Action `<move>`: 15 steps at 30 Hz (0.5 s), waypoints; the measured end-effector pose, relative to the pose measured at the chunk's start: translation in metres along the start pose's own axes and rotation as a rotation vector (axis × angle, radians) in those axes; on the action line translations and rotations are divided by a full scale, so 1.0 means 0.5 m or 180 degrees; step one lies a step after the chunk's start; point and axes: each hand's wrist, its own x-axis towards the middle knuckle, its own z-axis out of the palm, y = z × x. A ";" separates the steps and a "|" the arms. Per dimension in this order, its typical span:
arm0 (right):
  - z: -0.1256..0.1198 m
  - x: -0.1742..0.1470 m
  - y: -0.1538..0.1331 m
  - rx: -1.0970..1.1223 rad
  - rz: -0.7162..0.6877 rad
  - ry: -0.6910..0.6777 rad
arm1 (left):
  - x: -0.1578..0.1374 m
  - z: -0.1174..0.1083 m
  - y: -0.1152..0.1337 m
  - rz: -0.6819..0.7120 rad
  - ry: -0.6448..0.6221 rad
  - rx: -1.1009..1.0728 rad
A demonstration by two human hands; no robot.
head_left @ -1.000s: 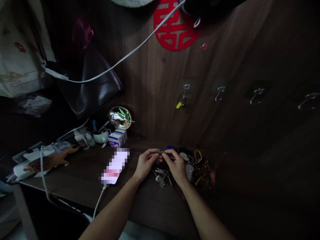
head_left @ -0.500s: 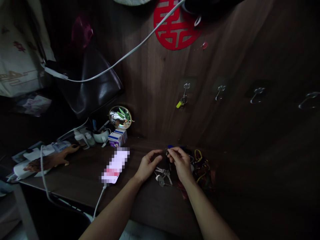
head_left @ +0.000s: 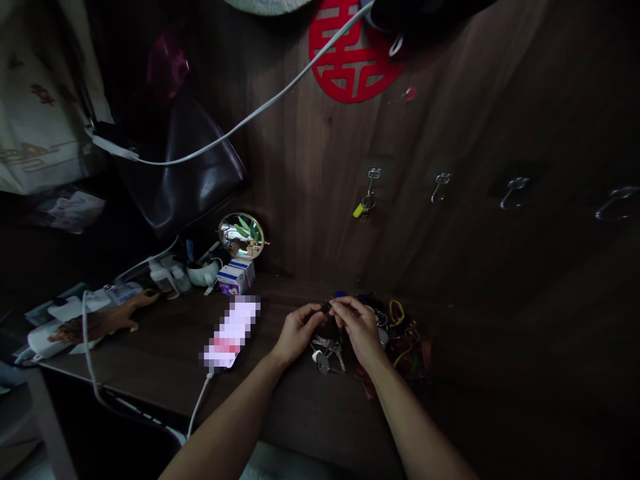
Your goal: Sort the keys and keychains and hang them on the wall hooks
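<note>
Between my left hand [head_left: 297,331] and my right hand [head_left: 358,328] is a small dark object [head_left: 327,307], pinched by the fingertips of both. It is too small and dim to name. Just below, several loose metal keys [head_left: 329,353] lie on the dark wooden desk [head_left: 300,407]. Beside and partly behind my right hand spreads a tangle of cords and key rings [head_left: 400,333], with yellow loops and dark red pieces in it. A blue item [head_left: 341,293] shows just past my right fingertips.
A lit phone [head_left: 233,333] on a white cable lies left of my hands. Farther left are small boxes [head_left: 237,277], a round mirror [head_left: 242,236], bottles [head_left: 164,277] and a brown figurine [head_left: 107,318]. A yellow-tagged key bunch [head_left: 361,209] hangs on a wall hook; more hooks [head_left: 441,187] follow rightward.
My left fingers have closed and moved right to meet the small dark object at my right fingertips. My right hand has barely shifted. The keys on the desk lie as before.
</note>
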 end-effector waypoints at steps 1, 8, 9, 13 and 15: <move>-0.002 0.001 0.001 -0.0067 -0.0032 -0.0024 | 0.000 0.000 -0.001 -0.0025 0.0025 -0.0040; -0.008 0.005 0.009 -0.0454 -0.0105 0.0147 | -0.003 -0.004 0.002 0.0044 0.0023 -0.0083; -0.008 0.005 0.009 -0.0463 -0.0104 0.0176 | -0.003 -0.004 0.002 0.0043 0.0023 -0.0066; -0.004 0.002 0.006 -0.0375 -0.0055 0.0115 | -0.002 -0.003 0.004 0.0037 0.0113 -0.0083; 0.000 0.000 0.006 -0.0354 0.0025 0.0040 | 0.000 -0.002 0.005 0.0024 0.0161 -0.0144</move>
